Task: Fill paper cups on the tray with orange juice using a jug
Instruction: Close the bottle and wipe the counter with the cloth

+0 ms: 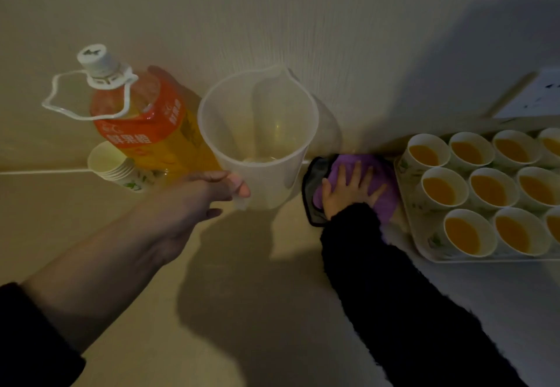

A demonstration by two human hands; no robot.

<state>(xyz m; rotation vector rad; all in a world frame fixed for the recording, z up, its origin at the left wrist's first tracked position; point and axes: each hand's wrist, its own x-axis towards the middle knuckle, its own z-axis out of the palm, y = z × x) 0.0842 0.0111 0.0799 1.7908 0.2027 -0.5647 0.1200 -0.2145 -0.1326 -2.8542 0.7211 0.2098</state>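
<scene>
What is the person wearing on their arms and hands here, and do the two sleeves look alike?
Both hands are bare; no gloves, rings or watch show. The left hand comes out of a dark sleeve that ends far up the arm, leaving the forearm uncovered. The right hand comes out of a black fuzzy sleeve with a fleecy, nubbly surface, which reaches the wrist.

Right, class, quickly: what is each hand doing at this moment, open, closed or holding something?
Left hand: grips the jug by its handle.
Right hand: open, pressed flat on the purple cloth.
</scene>
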